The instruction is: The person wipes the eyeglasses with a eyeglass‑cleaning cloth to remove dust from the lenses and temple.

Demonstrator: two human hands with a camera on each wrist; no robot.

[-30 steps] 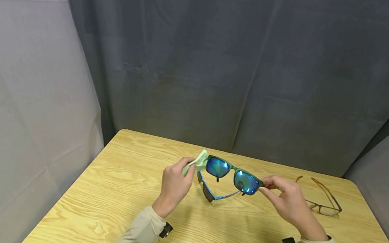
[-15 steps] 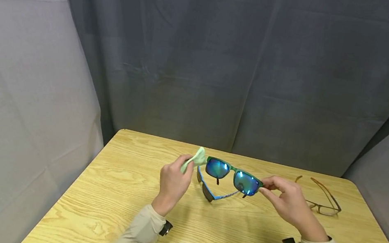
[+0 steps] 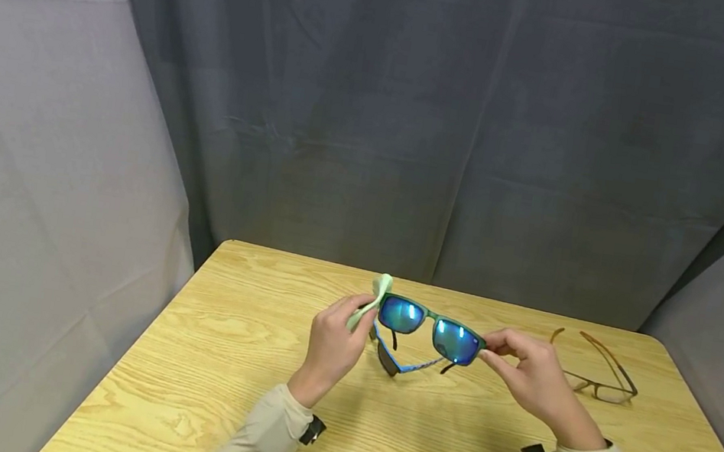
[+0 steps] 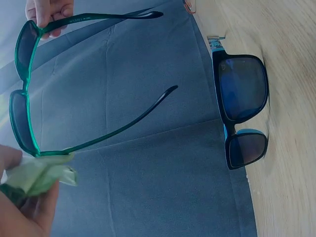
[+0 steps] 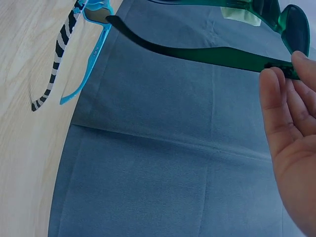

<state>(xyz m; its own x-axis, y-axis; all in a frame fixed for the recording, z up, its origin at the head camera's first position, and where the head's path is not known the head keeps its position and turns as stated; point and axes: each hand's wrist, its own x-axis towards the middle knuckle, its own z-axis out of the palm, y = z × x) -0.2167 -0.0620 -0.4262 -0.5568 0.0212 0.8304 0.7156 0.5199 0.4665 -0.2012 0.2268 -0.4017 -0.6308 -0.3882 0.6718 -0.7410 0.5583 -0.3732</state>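
Green-framed sunglasses (image 3: 432, 318) with blue mirrored lenses are held up above the table, temples unfolded. My right hand (image 3: 528, 377) pinches them at the hinge corner on the right, as the right wrist view also shows. In my left hand (image 3: 335, 342) a light green cloth (image 3: 380, 294) is gripped between thumb and fingers. That cloth touches the left corner of the green frame, around the hinge in the left wrist view. Behind and below, blue-framed sunglasses (image 3: 389, 359) with dark lenses stand on the table, partly hidden by the held pair.
Eyeglasses (image 3: 612, 393) with clear lenses and brown temple tips lie on the wooden table (image 3: 207, 389) at the right. A dark grey curtain (image 3: 346, 139) hangs along the table's back edge, with lighter cloth (image 3: 29, 171) on the left side.
My left hand moves slightly left, then back right with the cloth against the frame's left corner. The green sunglasses shift slightly left and tilt a little. My right hand keeps its pinch.
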